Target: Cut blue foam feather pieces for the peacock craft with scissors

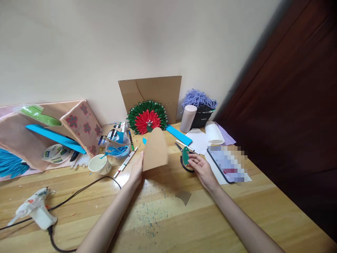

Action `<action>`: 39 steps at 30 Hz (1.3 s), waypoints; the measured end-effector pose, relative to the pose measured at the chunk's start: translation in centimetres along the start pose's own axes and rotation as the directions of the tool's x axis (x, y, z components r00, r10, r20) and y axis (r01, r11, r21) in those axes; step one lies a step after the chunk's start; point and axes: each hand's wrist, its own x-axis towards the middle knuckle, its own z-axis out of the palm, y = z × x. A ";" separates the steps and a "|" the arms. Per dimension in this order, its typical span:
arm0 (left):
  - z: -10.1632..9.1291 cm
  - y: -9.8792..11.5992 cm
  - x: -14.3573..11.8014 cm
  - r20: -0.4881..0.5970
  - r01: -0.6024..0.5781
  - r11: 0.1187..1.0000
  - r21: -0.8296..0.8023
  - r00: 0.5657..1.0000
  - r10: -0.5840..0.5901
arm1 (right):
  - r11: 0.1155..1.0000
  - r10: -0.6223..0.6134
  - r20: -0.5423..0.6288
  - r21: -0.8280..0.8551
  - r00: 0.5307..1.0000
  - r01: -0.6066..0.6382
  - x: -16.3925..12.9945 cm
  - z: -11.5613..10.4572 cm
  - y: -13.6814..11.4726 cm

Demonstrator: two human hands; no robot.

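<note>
Left hand (136, 170) is gripping the rounded cardboard piece (156, 149) by its side, above the bench (205, 232). Right hand (201, 168) is pinching a green cutout (185, 155) over the scissors (182, 162). Both pieces are looking already shaped; an offcut (183, 197) is lying near. Cardboard's visible face is carrying nothing: attaching seemingly not begun. Glue gun (39, 211) is lying unheld.

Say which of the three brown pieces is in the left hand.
The rounded piece, gripped by the left hand. The big board stands by the wall; the small scrap lies on the table.
</note>
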 end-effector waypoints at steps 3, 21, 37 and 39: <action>-0.3 -0.4 0.3 -0.174 -0.153 0.968 0.197 0.967 0.188 | 0.994 0.006 -0.070 0.111 0.998 0.002 0.1 -0.2 -0.7; 0.2 -3.2 0.0 -0.198 -0.280 0.800 0.530 0.877 0.438 | 0.986 0.038 0.037 -0.161 0.999 -0.031 -0.6 5.2 4.1; 0.4 -2.9 -0.4 -0.189 -0.270 0.792 0.548 0.882 0.431 | 0.903 -0.087 0.106 -0.411 0.991 0.123 -0.6 4.7 4.7; 0.5 -2.9 -0.4 -0.189 -0.266 0.790 0.553 0.883 0.430 | 0.884 -0.096 0.125 -0.445 0.987 0.143 -0.5 4.7 4.5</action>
